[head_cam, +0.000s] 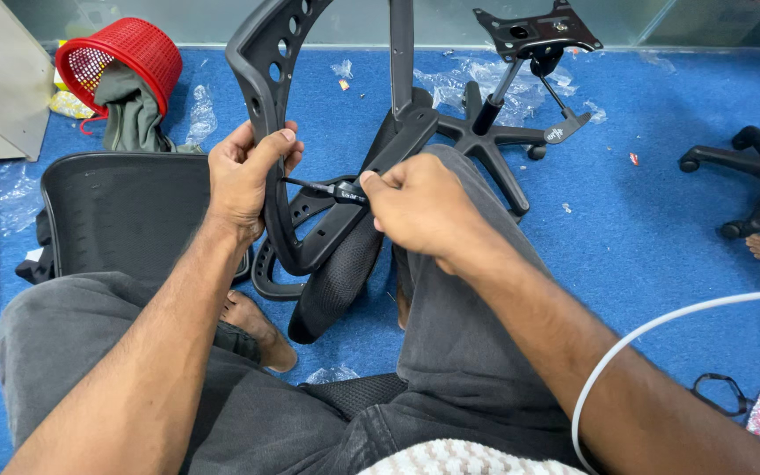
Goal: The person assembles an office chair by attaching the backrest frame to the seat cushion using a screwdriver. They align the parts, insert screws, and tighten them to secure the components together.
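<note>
Left hand [244,176] grips curved black plastic chair-back frame [266,97] above lap; right hand [420,207] pinches slim black hex-key tool [327,189] w/ tip at frame. Prob. fastening step; next needs steady turning.

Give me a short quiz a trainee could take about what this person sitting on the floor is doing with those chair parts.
1. True or false: the left hand grips the black plastic chair frame.
2. What does the right hand hold? A) a hammer B) a slim black tool C) a paint brush
3. Fill in: the red basket lies tipped on the blue ____.

Key
1. True; its fingers wrap the curved frame edge.
2. B; the tool points towards the frame by the left hand.
3. Carpet; the star-shaped chair base rests on it too.
</note>
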